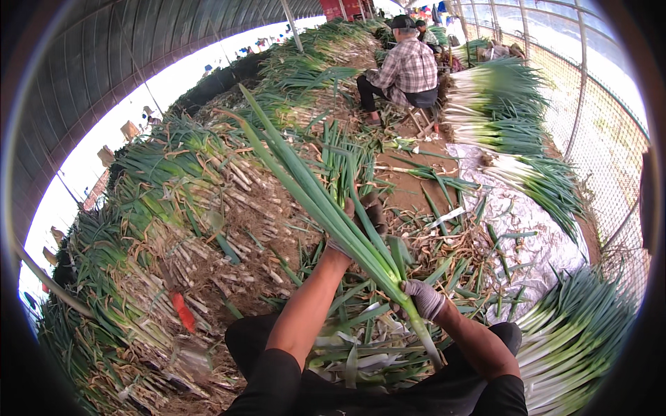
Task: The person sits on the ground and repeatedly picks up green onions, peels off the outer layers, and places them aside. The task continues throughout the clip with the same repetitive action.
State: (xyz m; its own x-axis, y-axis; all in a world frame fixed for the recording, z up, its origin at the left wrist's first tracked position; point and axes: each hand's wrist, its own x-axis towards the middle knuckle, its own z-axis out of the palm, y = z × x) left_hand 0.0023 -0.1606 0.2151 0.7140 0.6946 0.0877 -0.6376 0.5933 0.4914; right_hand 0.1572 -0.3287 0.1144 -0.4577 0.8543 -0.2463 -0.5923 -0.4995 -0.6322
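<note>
A large green onion (374,260) slants across the middle of the view, its leaves pointing up and left and its pale lower stalk pointing down towards my lap. My right hand (424,299), in a grey-striped knit glove, is closed around the stalk where the leaves meet it. My left hand (371,214), in a dark-stained glove, is behind the leaves. These hide much of that hand, and whether its fingers grip a leaf cannot be told. Below both hands, stripped leaves and pale peelings (369,359) lie between my knees.
Unpeeled green onions (156,208) are heaped along the left; a red-orange object (182,312) lies on them. Cleaned onions (567,338) lie by my right knee, with more bundles (494,99) farther back. White sheeting (520,229) covers ground at right. A person (408,67) sits ahead on a stool.
</note>
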